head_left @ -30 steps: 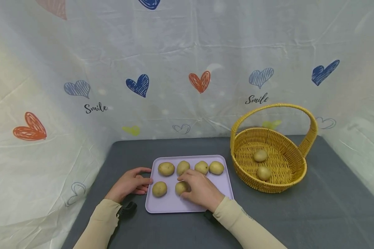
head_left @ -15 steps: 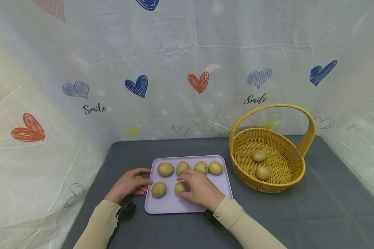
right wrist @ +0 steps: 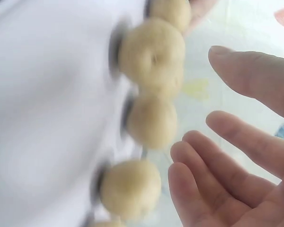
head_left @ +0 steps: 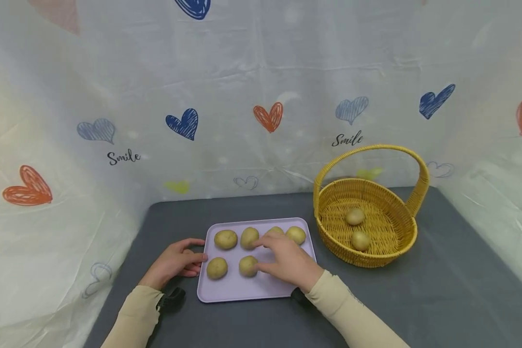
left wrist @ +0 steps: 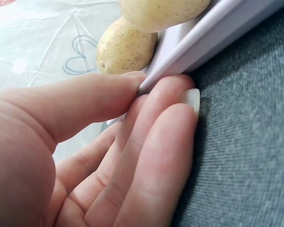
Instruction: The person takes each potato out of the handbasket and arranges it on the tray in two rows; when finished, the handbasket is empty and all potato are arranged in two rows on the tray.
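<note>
A lilac tray (head_left: 261,288) lies on the dark cloth, with several potatoes in a back row and two in front. At its left edge the left hand (head_left: 174,263) pinches the rim, thumb above and fingers against the side and underside, as the left wrist view shows. Over the tray's right half hovers the right hand (head_left: 290,261), thumb and fingers spread, holding nothing. It is just right of the front middle potato (head_left: 248,266) and partly covers a back-row potato (head_left: 275,230). The other front potato (head_left: 217,268) sits at the left. Potatoes look blurred in the right wrist view.
A yellow wicker basket (head_left: 326,241) with a tall arched handle stands right of the tray, two potatoes (head_left: 355,216) inside it. A white curtain (head_left: 226,63) printed with hearts hangs behind and at the sides of the table (head_left: 374,299).
The right hand has opened and drawn back to the right from the front middle potato, which stays on the tray. The left hand stays at the rim. The whole head view has shifted slightly.
</note>
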`<state>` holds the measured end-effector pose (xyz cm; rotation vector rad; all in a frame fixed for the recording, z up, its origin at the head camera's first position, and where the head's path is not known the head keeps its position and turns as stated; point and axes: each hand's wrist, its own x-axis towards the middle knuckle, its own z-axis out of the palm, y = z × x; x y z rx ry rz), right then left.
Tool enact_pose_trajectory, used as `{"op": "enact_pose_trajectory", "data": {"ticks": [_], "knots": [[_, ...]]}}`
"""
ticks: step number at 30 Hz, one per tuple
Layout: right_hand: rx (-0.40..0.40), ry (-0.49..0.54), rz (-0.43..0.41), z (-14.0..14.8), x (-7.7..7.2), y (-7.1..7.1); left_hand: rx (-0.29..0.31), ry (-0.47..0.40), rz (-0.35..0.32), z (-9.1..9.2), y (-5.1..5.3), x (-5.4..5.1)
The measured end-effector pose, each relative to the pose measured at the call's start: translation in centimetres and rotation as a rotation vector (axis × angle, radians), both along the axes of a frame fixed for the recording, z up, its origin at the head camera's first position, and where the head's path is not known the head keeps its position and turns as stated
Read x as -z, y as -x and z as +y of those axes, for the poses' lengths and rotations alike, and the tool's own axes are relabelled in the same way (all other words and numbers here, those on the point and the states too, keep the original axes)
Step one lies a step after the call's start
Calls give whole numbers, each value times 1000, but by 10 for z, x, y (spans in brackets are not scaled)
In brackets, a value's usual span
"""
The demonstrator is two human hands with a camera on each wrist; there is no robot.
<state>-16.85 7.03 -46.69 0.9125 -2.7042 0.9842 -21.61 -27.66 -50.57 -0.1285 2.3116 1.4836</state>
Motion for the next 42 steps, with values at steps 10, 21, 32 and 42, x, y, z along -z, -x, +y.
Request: {"op": "enact_pose_trajectory", "data": {"ticks": [10, 21, 32, 42], "knots": [[135, -63, 11, 91, -42, 1, 17, 15, -6, 0, -1, 0], [302, -121, -202, 194, -63, 35, 15, 21, -14, -3, 2, 3], [334, -188, -343, 239, -48, 68, 36, 7, -6, -2, 3, 1], [286, -228, -463, 244, -38, 85, 36, -7, -12, -2, 3, 0]]}}
